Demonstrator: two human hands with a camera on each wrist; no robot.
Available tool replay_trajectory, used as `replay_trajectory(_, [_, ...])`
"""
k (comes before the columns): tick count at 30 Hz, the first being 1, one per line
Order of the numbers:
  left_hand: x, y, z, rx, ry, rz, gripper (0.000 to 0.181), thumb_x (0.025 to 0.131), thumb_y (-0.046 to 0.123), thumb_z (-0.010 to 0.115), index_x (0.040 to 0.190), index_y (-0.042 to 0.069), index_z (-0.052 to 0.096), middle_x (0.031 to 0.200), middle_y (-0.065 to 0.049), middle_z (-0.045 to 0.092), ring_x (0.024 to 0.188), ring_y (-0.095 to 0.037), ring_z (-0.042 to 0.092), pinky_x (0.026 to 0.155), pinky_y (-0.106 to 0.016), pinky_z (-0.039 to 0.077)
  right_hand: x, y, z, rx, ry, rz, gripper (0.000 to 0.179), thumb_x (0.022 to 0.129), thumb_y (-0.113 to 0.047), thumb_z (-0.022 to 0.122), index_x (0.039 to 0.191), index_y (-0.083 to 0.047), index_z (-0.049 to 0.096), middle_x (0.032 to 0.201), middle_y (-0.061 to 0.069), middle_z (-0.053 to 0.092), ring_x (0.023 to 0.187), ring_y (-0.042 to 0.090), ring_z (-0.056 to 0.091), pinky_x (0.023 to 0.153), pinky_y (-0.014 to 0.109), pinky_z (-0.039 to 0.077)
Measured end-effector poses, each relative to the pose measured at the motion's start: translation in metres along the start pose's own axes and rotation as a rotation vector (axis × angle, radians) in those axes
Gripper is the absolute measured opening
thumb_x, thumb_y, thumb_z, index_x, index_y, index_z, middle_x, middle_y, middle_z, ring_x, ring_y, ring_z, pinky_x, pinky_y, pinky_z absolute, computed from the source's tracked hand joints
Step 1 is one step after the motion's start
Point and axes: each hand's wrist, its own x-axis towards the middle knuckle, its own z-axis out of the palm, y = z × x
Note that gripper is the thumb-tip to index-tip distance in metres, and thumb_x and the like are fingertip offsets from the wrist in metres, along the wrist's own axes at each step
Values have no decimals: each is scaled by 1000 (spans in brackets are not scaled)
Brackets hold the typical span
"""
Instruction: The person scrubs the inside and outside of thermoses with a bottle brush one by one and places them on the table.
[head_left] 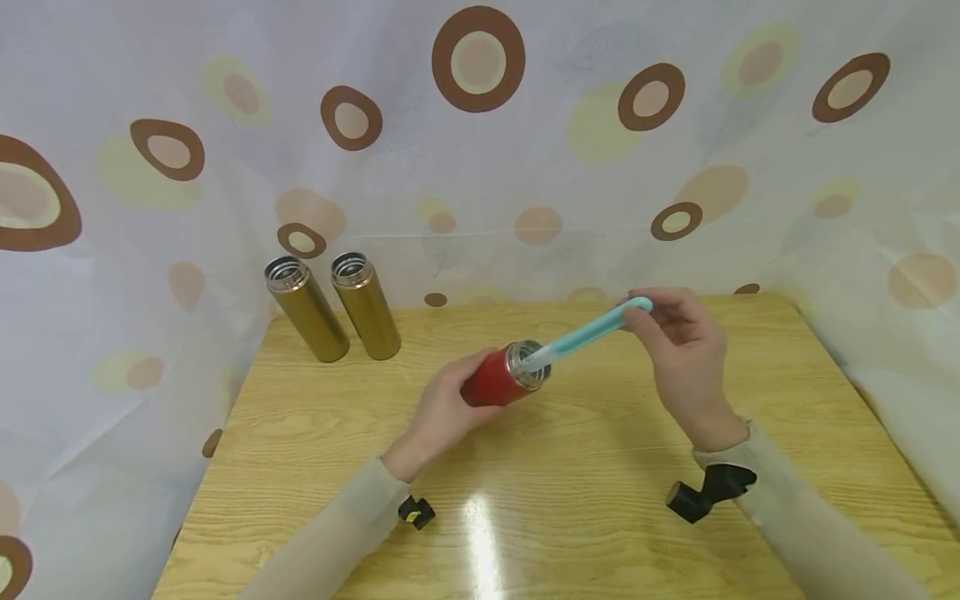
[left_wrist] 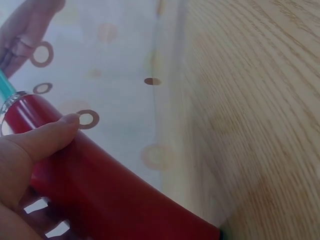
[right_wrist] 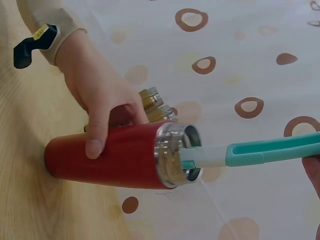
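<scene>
My left hand (head_left: 447, 402) grips a red vacuum flask (right_wrist: 115, 155) round its body. The flask is tilted, its bare steel mouth facing the right hand and its base down at the tabletop. Between thumb and fingers, my right hand (head_left: 686, 358) pinches the far end of a teal-handled brush (head_left: 592, 331). In the right wrist view the brush's pale neck enters the flask's mouth; whatever head it has is hidden inside. The left wrist view shows the left thumb (left_wrist: 55, 137) lying along the red body.
Two gold flasks (head_left: 307, 312) without lids stand upright at the back left of the wooden table (head_left: 337, 467). A patterned white curtain (head_left: 480, 167) rises behind the table and along its sides. Each sleeve carries a small black wrist mount (head_left: 711, 490).
</scene>
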Motion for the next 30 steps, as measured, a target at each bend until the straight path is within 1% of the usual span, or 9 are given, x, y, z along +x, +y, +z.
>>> replay_trajectory(4, [-1, -1, -2, 13, 13, 10, 74, 80, 11, 91, 146, 20, 59, 140, -1, 66, 129, -25, 59, 111, -52, 45, 8, -7, -1, 47, 47, -17, 17, 94, 20, 60, 111, 22, 62, 99, 14, 76, 85, 19, 73, 80, 27, 61])
replay_trajectory(6, [-1, 0, -2, 26, 16, 16, 74, 80, 12, 91, 146, 20, 59, 140, -1, 66, 128, -25, 59, 111, -52, 45, 9, -8, 0, 64, 56, -25, 16, 94, 20, 60, 110, 23, 62, 98, 15, 76, 85, 19, 73, 79, 27, 61])
replay_trajectory(8, [-1, 2, -2, 34, 15, 18, 74, 80, 12, 91, 146, 20, 60, 140, -1, 66, 129, -25, 59, 111, -52, 44, 8, -7, 2, 75, 48, -26, 16, 94, 19, 60, 110, 22, 63, 98, 15, 76, 84, 19, 73, 80, 27, 61])
replay_trajectory(11, [-1, 7, -2, 45, 12, 13, 74, 80, 13, 92, 146, 20, 59, 141, -1, 66, 129, -25, 59, 112, -52, 44, 3, -3, 4, 59, 19, -22, 16, 94, 18, 61, 110, 20, 65, 100, 12, 76, 85, 16, 72, 80, 26, 61])
replay_trajectory(15, [0, 14, 0, 62, 12, 24, 76, 79, 15, 92, 147, 18, 58, 141, -3, 65, 129, -27, 58, 111, -52, 45, -7, 4, 7, -7, -24, 6, 16, 96, 15, 63, 111, 17, 65, 102, 6, 76, 87, 13, 72, 82, 24, 61])
replay_trajectory(18, [0, 18, 1, 68, 9, 37, 77, 79, 16, 93, 148, 17, 58, 141, -4, 65, 129, -27, 58, 109, -51, 46, -13, 8, 7, -48, -33, 30, 15, 97, 13, 63, 112, 16, 64, 104, 4, 76, 89, 12, 72, 83, 24, 60])
replay_trajectory(20, [0, 19, 2, 66, 8, 39, 77, 79, 16, 93, 148, 17, 58, 141, -3, 65, 129, -26, 58, 109, -50, 47, -15, 9, 8, -49, -37, 37, 15, 97, 12, 63, 112, 17, 63, 106, 4, 76, 90, 12, 72, 84, 25, 60])
replay_trajectory(26, [0, 20, 2, 58, 12, 38, 77, 79, 17, 93, 147, 18, 59, 142, -2, 65, 130, -25, 58, 108, -49, 48, -10, 3, 7, -9, -49, 6, 17, 96, 15, 62, 112, 16, 65, 104, 7, 76, 90, 14, 73, 84, 25, 60])
replay_trajectory(30, [0, 17, 1, 50, 14, 26, 76, 79, 17, 92, 147, 20, 58, 142, -2, 65, 130, -25, 58, 109, -51, 46, -2, -6, 4, 9, -17, -28, 17, 95, 15, 63, 112, 19, 64, 102, 10, 76, 88, 16, 72, 82, 25, 60])
